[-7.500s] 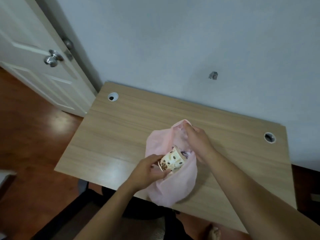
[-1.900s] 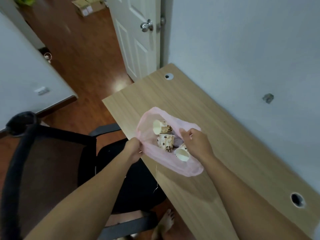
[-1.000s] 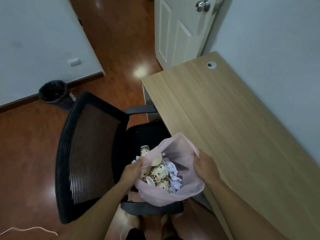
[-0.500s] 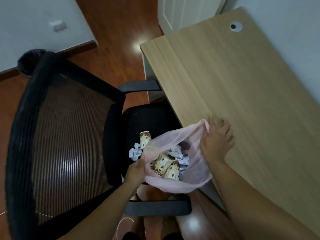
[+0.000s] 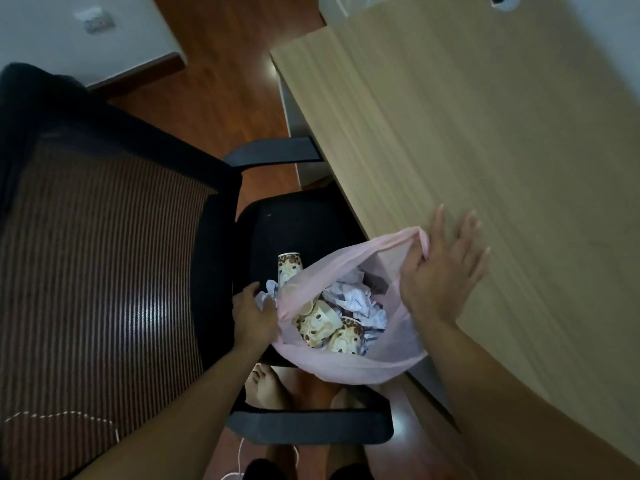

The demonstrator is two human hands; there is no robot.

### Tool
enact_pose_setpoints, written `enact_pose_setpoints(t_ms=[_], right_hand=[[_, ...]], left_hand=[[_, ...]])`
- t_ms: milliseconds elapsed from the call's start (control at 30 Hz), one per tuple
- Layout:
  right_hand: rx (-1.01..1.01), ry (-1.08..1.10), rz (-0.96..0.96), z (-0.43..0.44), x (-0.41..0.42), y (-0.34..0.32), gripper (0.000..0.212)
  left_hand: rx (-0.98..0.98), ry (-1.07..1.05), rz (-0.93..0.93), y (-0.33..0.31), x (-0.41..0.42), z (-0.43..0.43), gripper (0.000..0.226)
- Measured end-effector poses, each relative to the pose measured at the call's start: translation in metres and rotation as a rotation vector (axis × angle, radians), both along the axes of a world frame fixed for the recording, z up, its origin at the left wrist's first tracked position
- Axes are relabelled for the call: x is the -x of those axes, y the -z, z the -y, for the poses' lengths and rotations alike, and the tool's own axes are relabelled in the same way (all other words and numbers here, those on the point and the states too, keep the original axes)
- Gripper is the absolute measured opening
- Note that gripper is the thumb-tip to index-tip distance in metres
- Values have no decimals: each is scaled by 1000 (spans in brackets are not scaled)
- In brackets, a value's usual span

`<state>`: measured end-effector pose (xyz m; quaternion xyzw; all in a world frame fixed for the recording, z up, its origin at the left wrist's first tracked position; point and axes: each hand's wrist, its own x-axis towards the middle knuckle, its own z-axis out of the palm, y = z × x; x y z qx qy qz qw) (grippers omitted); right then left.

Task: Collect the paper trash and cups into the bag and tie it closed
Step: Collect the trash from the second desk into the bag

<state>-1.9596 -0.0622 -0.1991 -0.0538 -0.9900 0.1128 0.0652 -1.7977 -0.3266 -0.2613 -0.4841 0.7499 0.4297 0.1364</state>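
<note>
Two hands hold a pink bag (image 5: 346,367) open over the seat of a chair (image 5: 298,223), just left of the tabletop (image 5: 485,133). The left hand (image 5: 254,317) curls its fingers on the bag's left rim. The right hand (image 5: 443,271) is flat, fingers straight and spread, with the bag's right rim hooked on its thumb side. We cannot tell whether it touches the tabletop. We judge this spread keeps the mouth wide for loading. Inside the bag we see patterned cups (image 5: 322,325) and crumpled paper (image 5: 353,296). Just left of the bag, a loose cup (image 5: 289,270) and a paper wad (image 5: 270,292) lie on the seat, not yet collected.
</note>
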Motion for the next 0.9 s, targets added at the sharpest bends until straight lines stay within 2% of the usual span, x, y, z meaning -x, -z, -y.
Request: enact_pose_setpoints(t_ms=[67,133,200,267,300,367,433,667,767,900], right_hand=[[-13,4,-9,0,0,0,70],[-13,8,-21,1,1,1,70],[-9,13,-39,3,1,1,69],[-13,16,-51,3,2,1,69],[-15,17,-55,3,2,1,69],[-22,20,-52,4,3,0,69],[-30,22,-44,4,3,-1,70],[-19,31,-24,5,2,-6,72],[-23,31,-22,5,3,-5,73],[-24,30,-19,4,3,-5,72]], left_hand=[[-14,80,140,13,4,1,73],[-27,132,207,24,5,1,84],[-77,95,214,30,6,2,80],[-153,-79,187,30,9,2,80],[-144,-89,173,30,9,2,73],[-57,11,179,31,9,5,44],[15,44,109,26,8,8,35],[161,-23,-293,-40,19,18,34],[44,41,-445,-72,29,15,38],[-109,322,-570,-98,45,-10,46]])
